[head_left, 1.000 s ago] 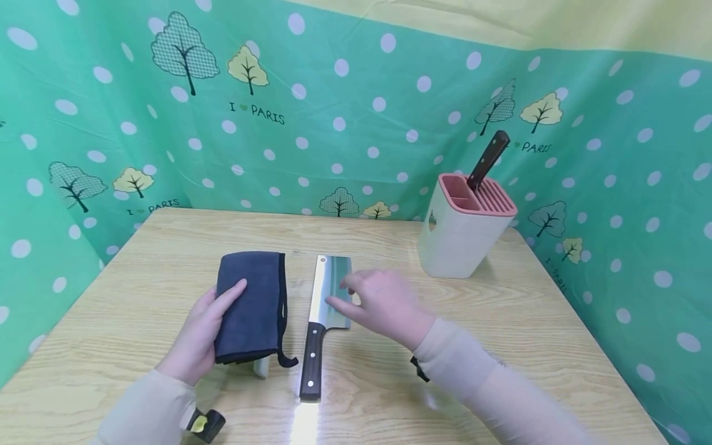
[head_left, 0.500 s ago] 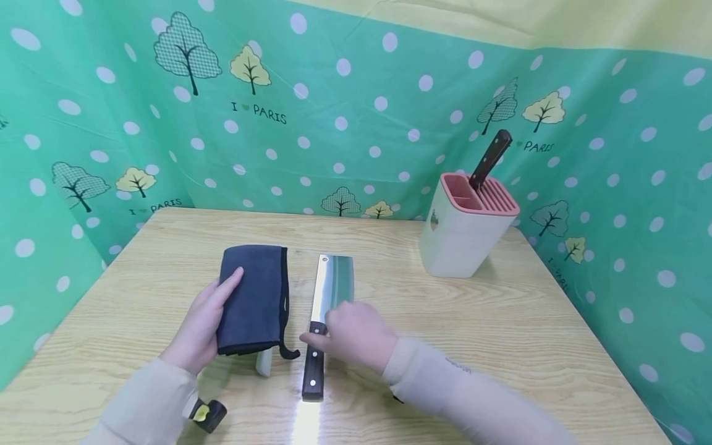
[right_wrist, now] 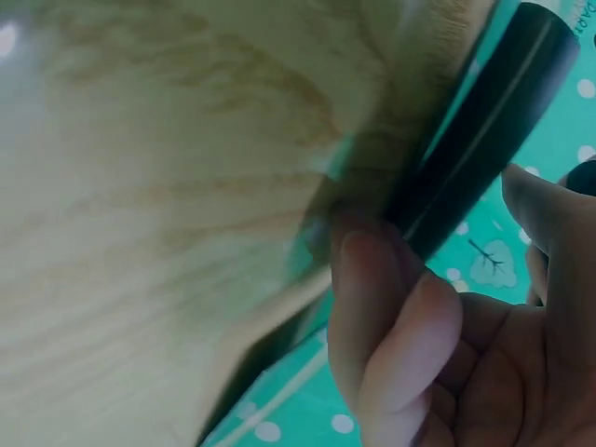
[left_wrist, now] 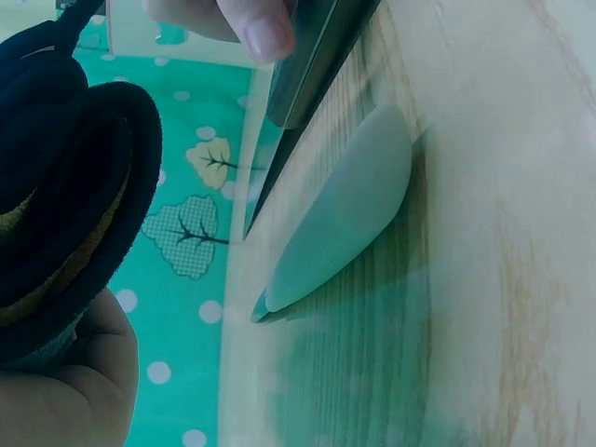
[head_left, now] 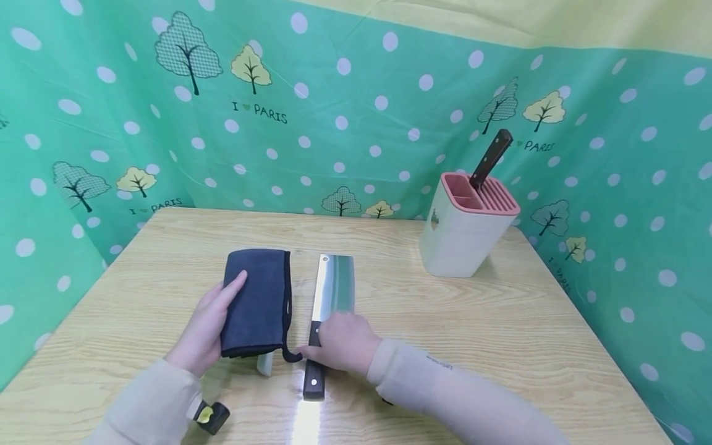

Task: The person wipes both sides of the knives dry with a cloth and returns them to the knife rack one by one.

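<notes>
My left hand (head_left: 203, 327) holds a folded dark navy cloth (head_left: 256, 303) just above the table, thumb on top. From that wrist, the cloth's rolled folds (left_wrist: 121, 186) show at the left. A cleaver (head_left: 336, 284) with a shiny broad blade and dark riveted handle lies to the right of the cloth, handle toward me. My right hand (head_left: 350, 343) grips the handle near the blade. In the right wrist view, its fingers curl at one side of the dark handle (right_wrist: 494, 130), thumb at the other. A pale, rounded, handle-shaped thing (left_wrist: 345, 214) lies beneath the cloth.
A white knife block (head_left: 464, 241) with a pink slotted top (head_left: 497, 198) stands at the back right. One dark-handled knife (head_left: 491, 159) leans in it. A green printed curtain (head_left: 311, 148) hangs behind the wooden table (head_left: 384, 241).
My right hand has come down from above the cleaver's blade to its handle and taken hold of it. The left hand and cloth have shifted slightly right.
</notes>
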A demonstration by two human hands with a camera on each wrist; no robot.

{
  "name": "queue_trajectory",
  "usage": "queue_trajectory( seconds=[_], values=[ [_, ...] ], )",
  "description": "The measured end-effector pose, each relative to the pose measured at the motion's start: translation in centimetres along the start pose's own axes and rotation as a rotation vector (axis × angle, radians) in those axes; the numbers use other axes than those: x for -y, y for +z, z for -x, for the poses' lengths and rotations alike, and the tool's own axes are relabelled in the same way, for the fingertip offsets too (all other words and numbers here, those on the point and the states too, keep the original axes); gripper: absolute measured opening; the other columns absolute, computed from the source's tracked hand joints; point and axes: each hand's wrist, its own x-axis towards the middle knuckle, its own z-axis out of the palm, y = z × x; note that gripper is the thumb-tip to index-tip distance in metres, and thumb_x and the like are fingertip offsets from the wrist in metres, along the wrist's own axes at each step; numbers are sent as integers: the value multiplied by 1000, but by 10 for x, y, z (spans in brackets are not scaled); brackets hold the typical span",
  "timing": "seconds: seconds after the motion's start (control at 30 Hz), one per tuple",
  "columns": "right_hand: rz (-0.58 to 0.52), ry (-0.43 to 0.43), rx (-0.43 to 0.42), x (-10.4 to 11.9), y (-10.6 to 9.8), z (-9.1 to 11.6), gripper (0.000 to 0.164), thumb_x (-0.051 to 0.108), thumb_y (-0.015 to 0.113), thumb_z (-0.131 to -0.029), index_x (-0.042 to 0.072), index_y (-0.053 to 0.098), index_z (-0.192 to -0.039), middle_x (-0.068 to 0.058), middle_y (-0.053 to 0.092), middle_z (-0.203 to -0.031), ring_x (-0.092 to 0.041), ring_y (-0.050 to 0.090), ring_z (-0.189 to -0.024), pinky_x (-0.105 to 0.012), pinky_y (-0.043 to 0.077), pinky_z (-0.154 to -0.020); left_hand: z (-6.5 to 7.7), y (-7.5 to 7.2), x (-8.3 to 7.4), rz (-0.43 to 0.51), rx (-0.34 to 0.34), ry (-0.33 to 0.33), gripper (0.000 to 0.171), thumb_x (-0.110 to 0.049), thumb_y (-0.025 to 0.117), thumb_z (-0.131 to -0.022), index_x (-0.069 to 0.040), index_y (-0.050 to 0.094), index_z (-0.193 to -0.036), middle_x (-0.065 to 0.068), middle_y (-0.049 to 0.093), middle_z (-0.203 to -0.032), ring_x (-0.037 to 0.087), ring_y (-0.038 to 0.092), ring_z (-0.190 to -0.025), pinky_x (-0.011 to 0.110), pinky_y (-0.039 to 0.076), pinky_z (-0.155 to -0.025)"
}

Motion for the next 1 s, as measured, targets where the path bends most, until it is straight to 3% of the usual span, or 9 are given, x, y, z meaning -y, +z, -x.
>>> queue_trajectory(
  seconds=[0.23, 0.43, 0.6, 0.73, 1.0],
  values=[
    [-120, 37, 58, -3, 7, -6, 65, 72, 44, -79, 17, 43, -45, 4, 43, -48, -10, 42, -43, -27, 37, -38, 0, 0, 3, 17, 2, 0, 79, -59, 46, -88, -13, 20, -146, -6, 51, -121, 6, 55, -105, 24, 46, -88],
    [-293, 80, 93, -9, 12, -8, 53, 57, 57, -79, 17, 42, -47, 5, 41, -48, -10, 40, -44, -27, 37, -41, -1, 2, 4, 15, 1, -14, 79, -59, 47, -87, -13, 21, -146, -4, 53, -119, 8, 56, -104, 27, 47, -88],
    [-443, 93, 83, -14, 13, -7, 48, 45, 63, -76, 17, 37, -47, 8, 29, -42, -10, 31, -40, -26, 31, -39, -1, 3, 5, 23, 3, -19, 80, -59, 47, -87, -14, 20, -147, -5, 54, -119, 8, 57, -104, 27, 47, -88],
    [-475, 101, 85, -17, 15, -6, 48, 42, 63, -75, 18, 34, -46, 10, 24, -41, -9, 27, -39, -26, 27, -38, -2, 3, 6, 35, 3, -23, 79, -58, 48, -87, -14, 21, -146, -4, 55, -118, 9, 58, -103, 27, 47, -87],
    [-491, 134, 105, -24, 6, 0, 45, 43, 63, -74, 18, 37, -48, 8, 30, -43, -10, 33, -40, -26, 30, -39, -3, 5, 8, 46, -15, -26, 75, -57, 50, -87, -13, 25, -142, -6, 60, -108, 11, 61, -97, 30, 49, -85]
  ],
)
